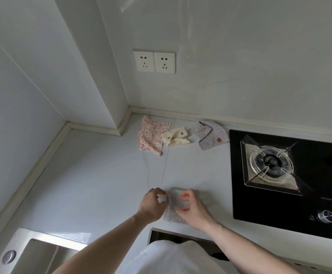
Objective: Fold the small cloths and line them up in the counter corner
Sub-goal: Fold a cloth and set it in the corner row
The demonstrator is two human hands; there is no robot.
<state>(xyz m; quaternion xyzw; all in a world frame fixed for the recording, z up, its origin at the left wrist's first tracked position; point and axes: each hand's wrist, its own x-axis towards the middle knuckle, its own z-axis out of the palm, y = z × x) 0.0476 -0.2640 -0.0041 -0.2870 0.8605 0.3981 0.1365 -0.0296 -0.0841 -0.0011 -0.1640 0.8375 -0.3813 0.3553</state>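
While three small cloths lie unfolded near the tabletop (106, 175) corner at twelve o'clock, namely one pink dotted cloth (151, 135), one cream cloth (175, 137) and one lilac dotted cloth (210, 135), a fourth, the grey cloth (178, 202), sits near the front edge at six o'clock. The left hand (152, 204) pinches its left edge; the right hand (192, 208) has its grip curled over the middle (blurred, so exact contact is unclear). Two wall sockets (154, 61) sit above.

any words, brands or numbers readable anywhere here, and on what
None can be read.
Gas hob: a faint strip of print on the glass near the knob, too small and blurred to read.
Wall sockets: no lettering shows.
Cloths, including the grey cloth in both hands: printed dots and patterns only, no text.
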